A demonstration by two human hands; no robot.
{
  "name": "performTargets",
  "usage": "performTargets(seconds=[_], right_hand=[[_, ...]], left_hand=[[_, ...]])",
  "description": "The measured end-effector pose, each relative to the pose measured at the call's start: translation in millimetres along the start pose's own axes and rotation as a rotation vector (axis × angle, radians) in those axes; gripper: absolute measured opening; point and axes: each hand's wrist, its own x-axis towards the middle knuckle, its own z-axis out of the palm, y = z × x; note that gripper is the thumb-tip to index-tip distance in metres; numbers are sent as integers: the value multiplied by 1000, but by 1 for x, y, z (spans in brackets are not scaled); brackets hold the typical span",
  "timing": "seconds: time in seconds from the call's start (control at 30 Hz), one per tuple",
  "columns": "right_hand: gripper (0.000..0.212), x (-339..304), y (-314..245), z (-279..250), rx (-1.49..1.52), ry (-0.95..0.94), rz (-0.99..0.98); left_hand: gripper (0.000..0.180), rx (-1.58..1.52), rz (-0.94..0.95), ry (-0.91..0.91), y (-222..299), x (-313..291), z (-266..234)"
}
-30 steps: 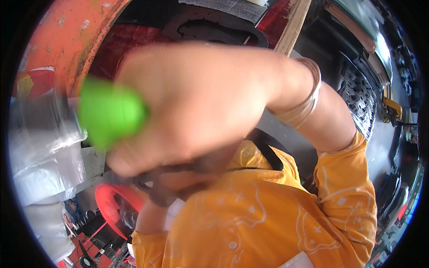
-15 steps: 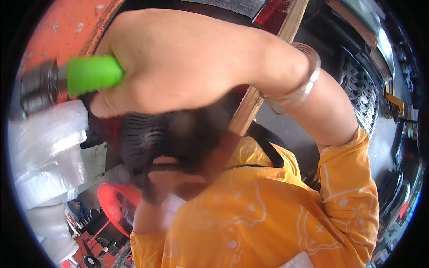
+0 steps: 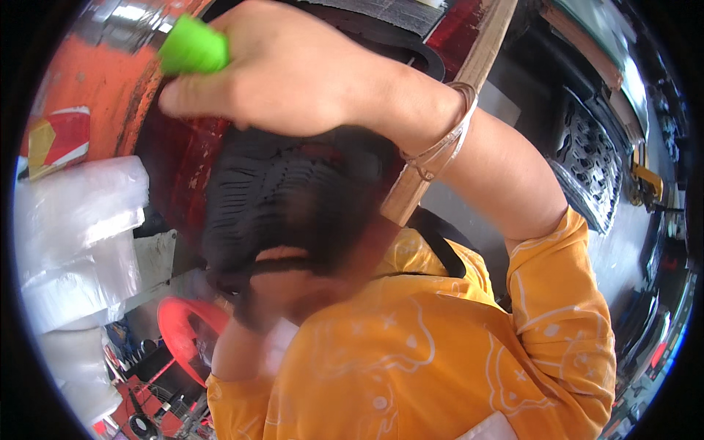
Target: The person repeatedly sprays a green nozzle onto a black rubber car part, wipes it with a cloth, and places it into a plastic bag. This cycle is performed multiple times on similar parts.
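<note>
My right hand (image 3: 293, 70) reaches across to the upper left, its fingers wrapped round the green grip of a hammer (image 3: 194, 48). The hammer's grey metal head is smeared by motion beside an orange painted surface (image 3: 110, 88). Lower down, my left hand (image 3: 293, 290) lies in shadow and blur against a black ribbed piece (image 3: 257, 183). Its fingers are mostly hidden, so their grip on that piece cannot be made out. A dark red surface (image 3: 187, 158) shows behind the ribbed piece.
Stacked clear plastic bags (image 3: 81, 220) are at the left. A wooden strip (image 3: 411, 187) slants beside my right forearm. A red curved-rim object (image 3: 176, 330) stands at lower left, near assorted tools. At right lies a black openwork panel (image 3: 587, 161).
My right hand has moved upward and slightly right with the hammer, whose head has swung up and away from the plastic bags. My left hand stays in about the same place.
</note>
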Motion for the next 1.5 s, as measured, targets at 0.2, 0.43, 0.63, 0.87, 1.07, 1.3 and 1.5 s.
performTargets(seconds=[0.2, 0.43, 0.63, 0.87, 1.07, 1.3, 1.5], right_hand=[[44, 7, 34, -14, -34, -6, 200], [41, 5, 42, -5, 131, -145, 31], [43, -13, 22, -40, 212, -269, 80], [39, -23, 14, -55, 285, -237, 111], [38, -24, 2, -63, 299, -262, 142], [26, -11, -20, -44, 518, -46, -376], [36, -31, -38, -104, 976, -90, -142]], left_hand=[[66, 32, 91, 41, -19, 16, 12], [64, 347, 102, 371, 2, 51, 10], [56, 151, 15, -5, 8, 46, -17], [53, 62, -16, -197, 7, 50, -29], [60, 57, -14, -227, 5, 46, -32], [68, -1, 40, -114, -5, 47, -26], [76, -592, -73, 268, -27, 46, -69]])
